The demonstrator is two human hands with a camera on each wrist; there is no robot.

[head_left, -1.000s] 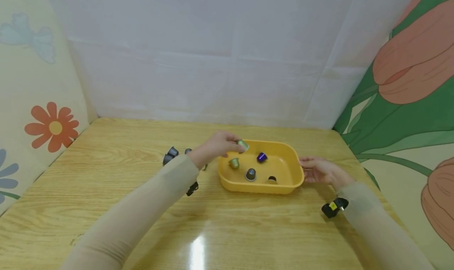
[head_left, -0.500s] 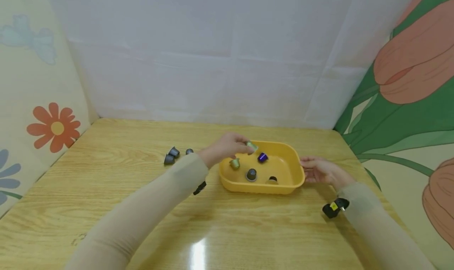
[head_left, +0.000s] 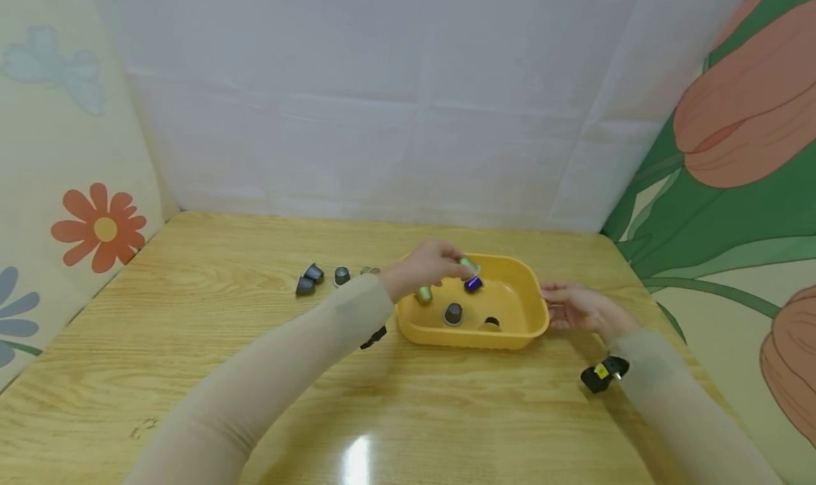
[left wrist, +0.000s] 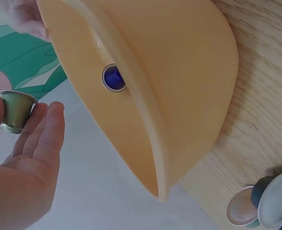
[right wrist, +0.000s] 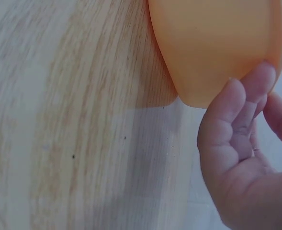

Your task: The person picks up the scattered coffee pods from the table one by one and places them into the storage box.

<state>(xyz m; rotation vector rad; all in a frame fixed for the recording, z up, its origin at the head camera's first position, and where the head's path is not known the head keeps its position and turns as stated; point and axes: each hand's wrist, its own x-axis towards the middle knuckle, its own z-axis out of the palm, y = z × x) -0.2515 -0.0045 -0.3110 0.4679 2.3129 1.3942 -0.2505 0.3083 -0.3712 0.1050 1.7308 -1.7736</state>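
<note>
My left hand (head_left: 428, 267) pinches a light green coffee capsule (left wrist: 17, 112) between thumb and fingers, above the yellow tray (head_left: 472, 339). In the head view, a purple capsule (head_left: 473, 284) lies on the tray floor just below it. Also in the tray are a green-gold capsule (head_left: 424, 295), partly hidden by the left hand, a dark capsule (head_left: 453, 314) standing upright, and a black-ended capsule (head_left: 491, 323) near the front wall. At the tray's right end, the fingers of my right hand (head_left: 583, 308) touch the outer wall below the rim.
On the wooden table (head_left: 395, 414), left of the tray, are two dark capsules (head_left: 309, 280) leaning together and another dark capsule (head_left: 342, 276). A greenish capsule (head_left: 370, 270) is partly behind the left wrist. White cloth (head_left: 382, 117) hangs behind the table.
My left hand has moved right over the tray, bringing the green capsule from its left end to above the purple one. The right hand stays against the tray.
</note>
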